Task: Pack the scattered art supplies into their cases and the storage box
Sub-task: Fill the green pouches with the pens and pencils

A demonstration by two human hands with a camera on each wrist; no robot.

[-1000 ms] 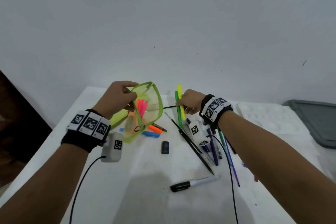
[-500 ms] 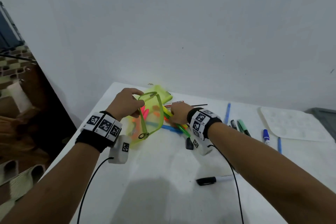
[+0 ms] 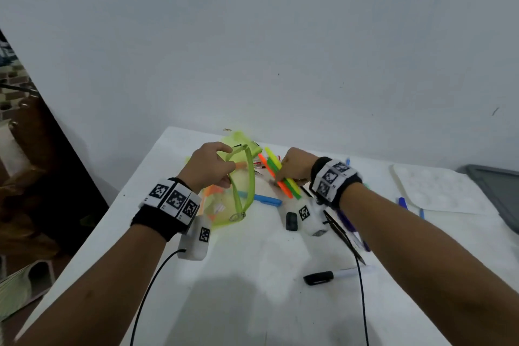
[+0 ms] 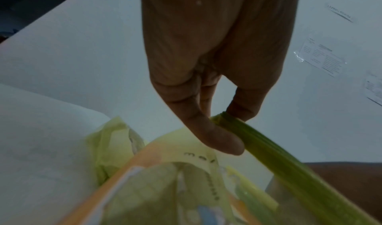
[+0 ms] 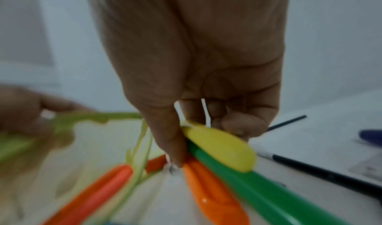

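**Pinched rim, fistful of markers: pouch loading under way**

Pinching the green zipper rim of the pouch between thumb and fingertips, the left hand holds the mouth up and open above the table. The left wrist view shows that pinch plainly, tight on the rim, with the see-through pouch hanging below it. Orange markers already sit inside, showing through the wall.

Moving right, and here comes the delivery: the right hand has its fingers curled round a bundle of markers, orange, green and yellow, held side by side just beside the pouch mouth. Whether their tips have crossed the rim yet, I cannot tell.

Further right, plenty remains on the table: a blue pen just beside the pouch, a small dark eraser, a black marker nearer the person, dark brushes and pens under the right forearm, a white palette and a grey lid at the far edge.

So the step in hand, by my read, is feeding this bundle into the pouch. The next move calls for lining the markers up with the slot and sliding them in lengthwise while the left keeps the mouth wide. With three at once, one could snag on the zipper.
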